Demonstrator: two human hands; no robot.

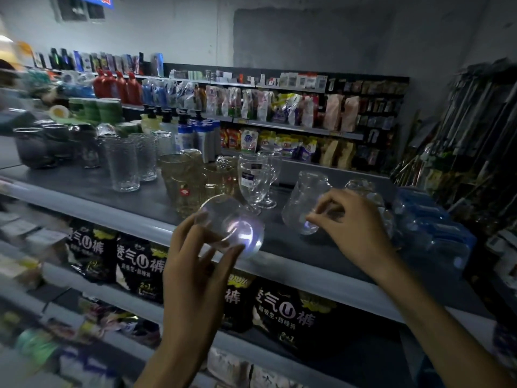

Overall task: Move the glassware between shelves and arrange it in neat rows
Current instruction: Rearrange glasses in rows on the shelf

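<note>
Here, left hand [195, 264] extending up from 6 o'clock, fingers and thumb curling round clear round glass tumbler [232, 225], holding it over front lip of grey metal shelf [112, 191]. Tumbler tilting, long axis running 10-to-4 o'clock, thick base facing camera. Right hand [352, 222] extending from 4 o'clock, thumb and forefinger pinching lower end of second clear glass [302, 200] on shelf, top leaning toward 1 o'clock.

Shop, stocked shelves [279, 273], packaged goods [282, 107]
</note>
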